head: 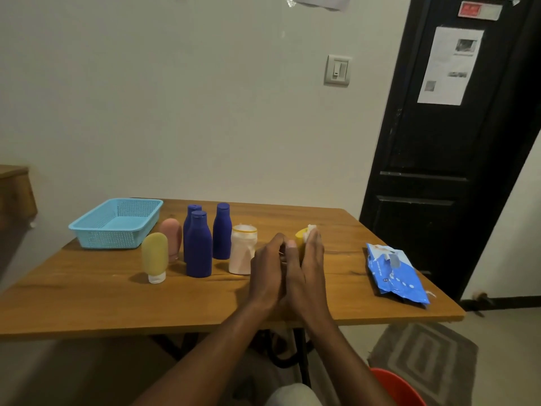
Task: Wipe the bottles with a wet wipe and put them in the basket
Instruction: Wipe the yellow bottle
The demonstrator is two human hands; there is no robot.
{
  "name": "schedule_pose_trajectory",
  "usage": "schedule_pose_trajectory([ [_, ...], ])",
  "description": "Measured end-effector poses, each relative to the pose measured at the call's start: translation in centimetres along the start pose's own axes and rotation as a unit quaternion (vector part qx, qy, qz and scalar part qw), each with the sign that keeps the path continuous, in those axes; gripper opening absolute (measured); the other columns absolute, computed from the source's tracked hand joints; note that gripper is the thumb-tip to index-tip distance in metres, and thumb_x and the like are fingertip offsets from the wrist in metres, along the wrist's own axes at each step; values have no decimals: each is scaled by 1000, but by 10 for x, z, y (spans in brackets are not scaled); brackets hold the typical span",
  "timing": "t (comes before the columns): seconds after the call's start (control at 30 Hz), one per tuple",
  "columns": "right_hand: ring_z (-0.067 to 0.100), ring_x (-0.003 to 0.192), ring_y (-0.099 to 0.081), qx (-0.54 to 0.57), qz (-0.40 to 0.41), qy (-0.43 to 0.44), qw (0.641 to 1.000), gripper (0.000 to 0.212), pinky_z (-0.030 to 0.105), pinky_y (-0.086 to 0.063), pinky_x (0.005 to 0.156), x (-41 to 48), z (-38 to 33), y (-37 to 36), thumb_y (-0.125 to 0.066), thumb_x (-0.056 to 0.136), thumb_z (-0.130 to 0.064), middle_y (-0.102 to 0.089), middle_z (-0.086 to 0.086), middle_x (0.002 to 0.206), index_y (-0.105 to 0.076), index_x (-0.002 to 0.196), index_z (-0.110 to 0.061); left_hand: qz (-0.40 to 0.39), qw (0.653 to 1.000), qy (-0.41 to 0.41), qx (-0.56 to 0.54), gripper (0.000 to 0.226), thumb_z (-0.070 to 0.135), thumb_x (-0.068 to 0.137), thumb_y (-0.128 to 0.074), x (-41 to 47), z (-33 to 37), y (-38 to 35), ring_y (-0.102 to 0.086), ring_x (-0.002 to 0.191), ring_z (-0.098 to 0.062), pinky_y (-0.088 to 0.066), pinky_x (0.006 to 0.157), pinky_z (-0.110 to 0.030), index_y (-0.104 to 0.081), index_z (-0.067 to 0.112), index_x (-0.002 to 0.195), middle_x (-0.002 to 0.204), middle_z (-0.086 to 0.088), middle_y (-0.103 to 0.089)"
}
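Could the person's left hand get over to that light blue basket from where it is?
Probably yes, though not straight across: the left hand seems to hold the yellow bottle, and the dark blue bottles stand between it and the basket. Going over them looks free.

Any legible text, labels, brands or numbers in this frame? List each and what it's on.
Nothing reads clearly.
Red sign atop the black door: characters blurred.
Paper sheet on the door: print too small.
Blue wet wipe pack: white print blurred.
Bottles: no label shows.
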State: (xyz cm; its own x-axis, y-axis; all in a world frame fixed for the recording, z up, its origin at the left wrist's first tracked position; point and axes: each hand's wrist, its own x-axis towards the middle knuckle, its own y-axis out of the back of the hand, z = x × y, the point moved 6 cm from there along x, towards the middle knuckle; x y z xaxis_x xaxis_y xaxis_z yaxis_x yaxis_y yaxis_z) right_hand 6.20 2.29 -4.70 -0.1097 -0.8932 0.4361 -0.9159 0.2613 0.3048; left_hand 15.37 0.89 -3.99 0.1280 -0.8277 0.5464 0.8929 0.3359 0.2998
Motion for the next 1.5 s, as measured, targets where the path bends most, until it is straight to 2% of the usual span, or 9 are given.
schedule_pose_trajectory([
  [0.1,11,133,-44,65,20,-49,996,65,37,-42,108,19,3,13,-33,100,-66,-39,-2,154,-28,155,-31,-16,1000,14,-11,14,17,94,-72,0,-1,-1,-68,89,-1,-56,74,-15,-63,28,97,93,14,-71],
  [0.17,23,107,-62,110,20,-90,990,56,38,-54,90,28,4,24,-32,101,-64,-64,10,117,-58,121,-19,-36,999,28,-28,22,19,87,-79,-1,-4,-4,-69,94,-3,-59,80,-21,-65,31,101,98,14,-72],
  [0.27,10,80,-66,155,7,-118,981,53,25,-47,70,28,2,35,-28,105,-56,-68,2,86,-61,91,-17,-68,995,43,-56,30,31,87,-80,1,-7,-4,-67,103,-2,-61,89,-30,-68,32,115,110,17,-72],
  [0.63,3,115,-57,171,2,-100,980,58,31,-50,92,-8,23,27,-25,97,-69,-61,-13,126,-54,135,-37,-79,993,58,-70,60,40,92,-73,-12,-9,-3,-55,129,-2,-51,107,-36,-51,32,148,144,16,-58],
  [0.73,-7,107,-53,167,-9,-92,982,45,16,-45,81,-17,13,22,-27,101,-64,-55,-25,123,-43,139,-47,-111,989,42,-83,65,39,92,-73,-15,-5,-6,-54,130,3,-50,109,-34,-47,33,151,146,20,-56],
  [0.9,7,149,-28,124,-28,-50,991,91,42,-34,119,-21,10,13,-25,82,-87,-26,-14,165,-17,159,-40,-136,987,38,-81,48,30,99,-66,-14,-5,-7,-60,124,0,-54,105,-37,-55,34,145,133,20,-66],
  [1.2,6,153,-14,16,-72,-37,997,88,30,-16,120,4,3,12,-20,89,-81,-14,-11,169,-10,161,-32,-150,988,24,-26,32,13,100,-61,-10,-6,-5,-68,114,-7,-59,96,-36,-67,21,130,118,8,-74],
  [1.37,14,154,-17,-11,-69,-47,996,95,33,-19,122,6,-3,13,-19,84,-88,-14,-8,169,-4,161,-33,-113,993,-2,23,17,25,103,-57,-7,10,-1,-70,86,-6,-55,72,-15,-71,16,107,92,9,-72],
  [1.5,-2,151,13,-82,-92,12,992,91,33,0,126,-23,-10,-3,-8,81,-89,12,-18,166,15,155,-41,-125,991,-30,30,9,21,102,-59,-8,10,-1,-66,77,-10,-55,71,-26,-62,19,93,82,6,-65],
])
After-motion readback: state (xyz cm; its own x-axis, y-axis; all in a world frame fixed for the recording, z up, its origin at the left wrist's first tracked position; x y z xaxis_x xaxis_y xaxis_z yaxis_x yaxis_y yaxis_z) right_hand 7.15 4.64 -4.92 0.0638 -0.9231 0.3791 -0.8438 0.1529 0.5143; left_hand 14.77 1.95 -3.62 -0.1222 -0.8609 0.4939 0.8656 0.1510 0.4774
